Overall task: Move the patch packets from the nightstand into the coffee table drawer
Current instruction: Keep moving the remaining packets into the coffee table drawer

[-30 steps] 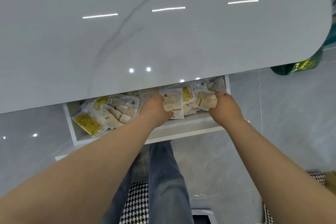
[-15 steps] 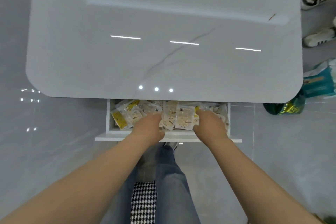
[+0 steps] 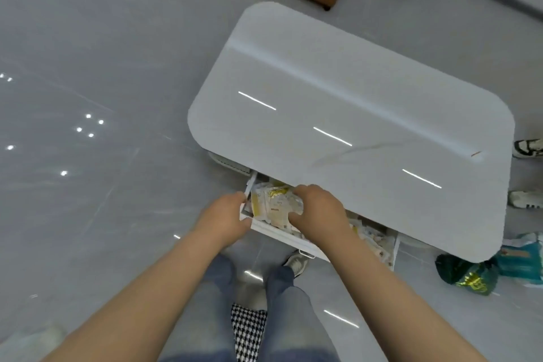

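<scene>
Your two hands at one white pull-out drawer, open beneath one glossy white rounded coffee table.
Your left hand curls its fingers round the drawer's left wall. Under the arched fingers of your right hand lies a heap of white-and-yellow patch packets, too jumbled to count; whether those fingers grip or only press, I cannot tell.

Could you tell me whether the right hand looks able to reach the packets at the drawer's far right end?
Probably yes: the drawer stands open and those packets lie uncovered near the right hand, though it grips another pile.
</scene>
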Demonstrator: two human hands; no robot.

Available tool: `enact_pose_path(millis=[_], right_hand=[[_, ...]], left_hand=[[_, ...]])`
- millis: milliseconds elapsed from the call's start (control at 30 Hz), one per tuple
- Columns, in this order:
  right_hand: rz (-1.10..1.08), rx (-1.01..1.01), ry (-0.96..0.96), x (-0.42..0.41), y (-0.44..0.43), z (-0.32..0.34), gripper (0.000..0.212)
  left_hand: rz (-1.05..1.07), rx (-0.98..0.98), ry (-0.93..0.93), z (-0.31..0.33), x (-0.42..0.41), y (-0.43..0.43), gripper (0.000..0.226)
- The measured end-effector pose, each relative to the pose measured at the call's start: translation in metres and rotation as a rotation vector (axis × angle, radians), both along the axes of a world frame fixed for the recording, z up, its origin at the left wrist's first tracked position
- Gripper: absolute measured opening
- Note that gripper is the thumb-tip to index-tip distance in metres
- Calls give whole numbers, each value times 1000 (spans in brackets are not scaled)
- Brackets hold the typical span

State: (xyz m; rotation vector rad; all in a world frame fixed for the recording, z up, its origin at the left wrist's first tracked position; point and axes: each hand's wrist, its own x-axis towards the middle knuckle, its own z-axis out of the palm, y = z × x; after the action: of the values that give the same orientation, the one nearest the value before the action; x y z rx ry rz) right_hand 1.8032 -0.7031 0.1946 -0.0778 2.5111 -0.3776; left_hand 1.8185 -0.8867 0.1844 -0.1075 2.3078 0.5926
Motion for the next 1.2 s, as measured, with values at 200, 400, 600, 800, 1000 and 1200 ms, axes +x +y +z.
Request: enact_pose_path(millis=[200, 400, 600, 800, 1000, 1200], right_hand=[[155, -25, 93, -22, -116, 44, 39], [330, -6, 115, -47, -204, 75, 41], [381, -53, 165, -92, -265, 97, 51], [377, -116, 211, -165, -315, 112, 51], [376, -116, 211, -246, -360, 134, 50], [351, -129, 239, -310, -399, 146, 50]], left_hand=[[107, -48, 85, 48, -2, -115, 47], [231, -72, 158, 79, -8, -202, 44], [313, -41, 228, 99, -37, -252, 46], [334, -68, 296, 117, -110, -305, 46], [332, -117, 323, 142, -185, -354, 46], [349, -95, 356, 152, -247, -394, 46]])
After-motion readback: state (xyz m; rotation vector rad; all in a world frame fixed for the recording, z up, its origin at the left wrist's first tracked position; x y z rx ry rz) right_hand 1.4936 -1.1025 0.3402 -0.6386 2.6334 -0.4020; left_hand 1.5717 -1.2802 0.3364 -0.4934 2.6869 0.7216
